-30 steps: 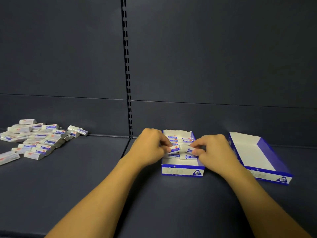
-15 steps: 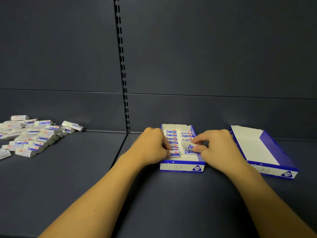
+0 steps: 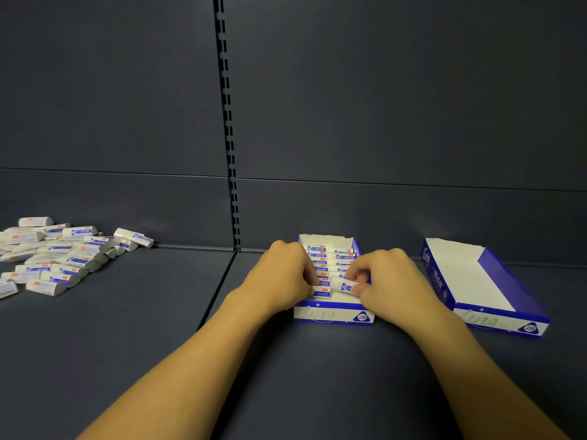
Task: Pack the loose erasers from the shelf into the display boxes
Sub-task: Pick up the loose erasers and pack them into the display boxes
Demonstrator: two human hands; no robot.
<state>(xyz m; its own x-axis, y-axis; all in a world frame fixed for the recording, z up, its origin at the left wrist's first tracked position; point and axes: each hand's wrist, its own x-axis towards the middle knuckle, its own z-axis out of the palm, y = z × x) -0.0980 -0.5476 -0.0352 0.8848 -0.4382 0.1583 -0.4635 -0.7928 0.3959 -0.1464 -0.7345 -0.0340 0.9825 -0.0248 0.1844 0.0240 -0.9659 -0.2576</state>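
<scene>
A blue and white display box (image 3: 332,315) sits on the dark shelf in front of me, with two rows of white erasers with blue sleeves standing in it. My right hand (image 3: 392,285) pinches one eraser (image 3: 342,284) tilted over the right row near the box's front. My left hand (image 3: 282,277) has its fingers curled onto the front erasers of the left row (image 3: 321,292). A second display box (image 3: 495,319) lies to the right with nothing in it. A heap of loose erasers (image 3: 63,258) lies far left on the shelf.
The shelf's dark back panel rises behind the boxes, with a slotted upright (image 3: 228,138) at the middle. A seam (image 3: 216,293) between two shelf boards runs towards me, left of the filled box. Bare shelf separates the heap from the boxes.
My right hand has brought the pinched eraser lower and nearer the box's front. My left hand has shifted onto the left row's front erasers. The camera has tilted slightly.
</scene>
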